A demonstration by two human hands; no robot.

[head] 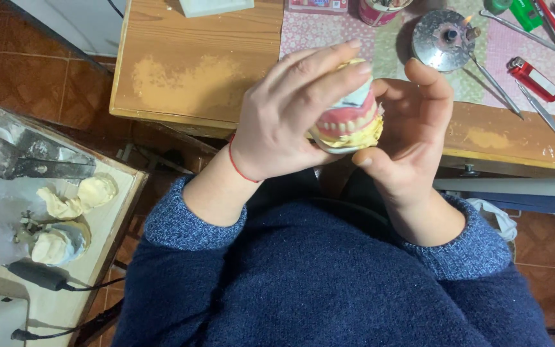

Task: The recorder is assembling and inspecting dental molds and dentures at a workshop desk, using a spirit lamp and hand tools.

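Holding a denture model [352, 122] between both hands, the person keeps it raised in front of the chest, just off the near edge of the wooden bench [187, 71]. The model shows pink gums and a row of pale teeth set on a yellowish plaster base. The left hand [290, 115] wraps over it from the left and above: its fingers [329, 61] lie curled across the top of the model and hide the upper part, while the thumb closes in underneath against the base. The right hand [412, 128] cups the model from the right side, its fingers bent around the far edge and its thumb [380, 164] pressing near the lower right of the base. Both hands are closed on the model, which sits between them, touching both. A thin red thread [237, 164] circles the left wrist, and both arms wear blue knitted sleeves [194, 215].

On the bench beyond the hands stand a round metal burner [441, 42] with a small flame, a red lighter [533, 78] and several slim metal tools [547, 115] lying on a patterned cloth [316, 32]. To the left, well apart from the hands, a lower side table [120, 212] carries lumps of white plaster [78, 196] and a plaster-covered articulator [56, 241].
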